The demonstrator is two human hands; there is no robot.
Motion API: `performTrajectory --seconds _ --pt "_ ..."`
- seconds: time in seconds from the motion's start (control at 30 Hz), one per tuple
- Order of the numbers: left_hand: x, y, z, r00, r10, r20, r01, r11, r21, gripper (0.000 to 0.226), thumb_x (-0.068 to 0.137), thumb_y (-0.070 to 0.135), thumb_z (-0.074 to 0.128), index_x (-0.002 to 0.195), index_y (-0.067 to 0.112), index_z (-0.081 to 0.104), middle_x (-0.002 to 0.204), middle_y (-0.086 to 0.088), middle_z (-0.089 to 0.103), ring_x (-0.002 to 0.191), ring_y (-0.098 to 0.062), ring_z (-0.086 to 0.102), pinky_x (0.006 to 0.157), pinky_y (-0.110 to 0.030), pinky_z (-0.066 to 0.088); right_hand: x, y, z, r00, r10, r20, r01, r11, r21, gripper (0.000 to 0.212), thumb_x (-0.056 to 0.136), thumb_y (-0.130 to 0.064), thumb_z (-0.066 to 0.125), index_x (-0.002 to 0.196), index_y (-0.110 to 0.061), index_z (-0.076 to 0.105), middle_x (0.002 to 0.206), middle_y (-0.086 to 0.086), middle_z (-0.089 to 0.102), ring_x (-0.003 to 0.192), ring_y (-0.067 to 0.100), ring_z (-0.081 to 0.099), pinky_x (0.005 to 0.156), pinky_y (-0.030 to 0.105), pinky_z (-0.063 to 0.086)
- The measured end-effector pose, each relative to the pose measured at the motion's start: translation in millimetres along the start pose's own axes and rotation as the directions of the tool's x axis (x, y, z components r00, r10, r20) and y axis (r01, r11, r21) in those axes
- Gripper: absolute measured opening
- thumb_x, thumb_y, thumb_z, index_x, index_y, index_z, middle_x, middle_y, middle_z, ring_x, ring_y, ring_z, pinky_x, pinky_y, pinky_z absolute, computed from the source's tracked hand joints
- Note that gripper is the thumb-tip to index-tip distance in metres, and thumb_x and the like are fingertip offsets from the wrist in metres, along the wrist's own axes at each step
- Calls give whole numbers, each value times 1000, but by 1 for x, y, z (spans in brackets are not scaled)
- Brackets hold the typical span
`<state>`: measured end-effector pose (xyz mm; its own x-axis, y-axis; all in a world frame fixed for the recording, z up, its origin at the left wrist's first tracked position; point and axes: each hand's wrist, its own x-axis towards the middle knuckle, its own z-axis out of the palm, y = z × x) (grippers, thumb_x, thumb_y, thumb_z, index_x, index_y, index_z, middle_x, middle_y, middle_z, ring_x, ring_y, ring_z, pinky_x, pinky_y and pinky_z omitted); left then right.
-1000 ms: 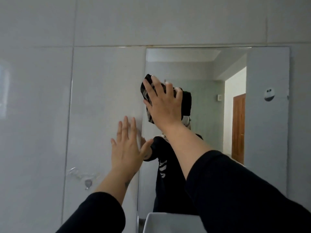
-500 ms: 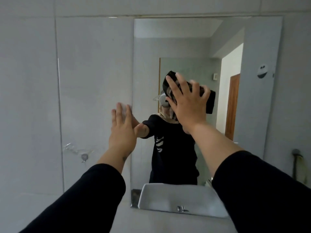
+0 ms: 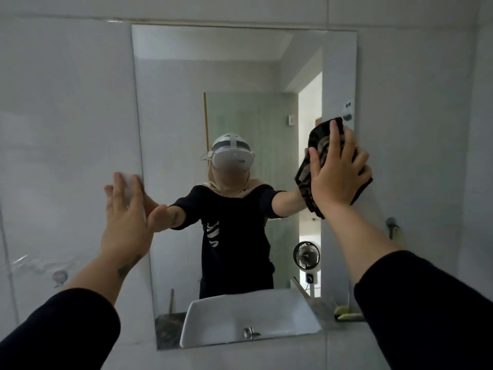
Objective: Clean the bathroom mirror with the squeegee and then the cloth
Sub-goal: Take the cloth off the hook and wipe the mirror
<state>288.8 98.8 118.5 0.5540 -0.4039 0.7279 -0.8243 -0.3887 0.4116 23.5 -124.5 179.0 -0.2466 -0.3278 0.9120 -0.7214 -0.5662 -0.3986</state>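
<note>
The rectangular mirror [image 3: 170, 108] hangs on the white tiled wall straight ahead. My right hand [image 3: 336, 174] presses a dark patterned cloth [image 3: 306, 180] flat against the glass near the mirror's right edge, at mid height. My left hand [image 3: 125, 225] rests with spread fingers on the wall tile at the mirror's left edge, thumb over the glass. No squeegee is in view.
In the mirror I see a person wearing a headset, a white basin [image 3: 248, 316] with a tap, a small fan [image 3: 306, 255] and a doorway. A clear hook [image 3: 60, 276] is stuck on the left tile. A fitting [image 3: 392, 222] shows on the right wall.
My right hand has swept the cloth from the mirror's middle to its right edge. My view has tilted down, so more of the mirror's lower part shows. My left hand stays at the left edge.
</note>
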Motion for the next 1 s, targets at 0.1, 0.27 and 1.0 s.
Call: performTrajectory --seconds 0.1,0.27,1.0 --pt "0 0 1 1000 13 -8 -13 1000 -2 79 90 56 36 150 26 -6 158 0 -22 146 -26 -15 117 -51 11 -14 18 1 997 74 -5 -74 997 12 56 94 -52 35 145 -30 29 147 4 39 110 36 44 86 50 38" --pt "0 2 2 1000 9 -20 -8 1000 29 79 90 56 34 151 24 -7 158 -1 -22 146 -26 -16 117 -51 10 -49 10 8 989 149 -23 -148 989 14 53 95 -50 38 143 -28 34 144 4 43 107 34 46 83 49 38" --pt "-24 -16 -6 992 104 -65 -110 988 -112 80 93 51 44 151 21 -4 160 3 -11 146 -14 -11 116 -33 4 -111 -181 14 760 -647 66 642 762 83 61 91 -49 43 146 -31 26 146 0 39 115 28 44 90 50 35"
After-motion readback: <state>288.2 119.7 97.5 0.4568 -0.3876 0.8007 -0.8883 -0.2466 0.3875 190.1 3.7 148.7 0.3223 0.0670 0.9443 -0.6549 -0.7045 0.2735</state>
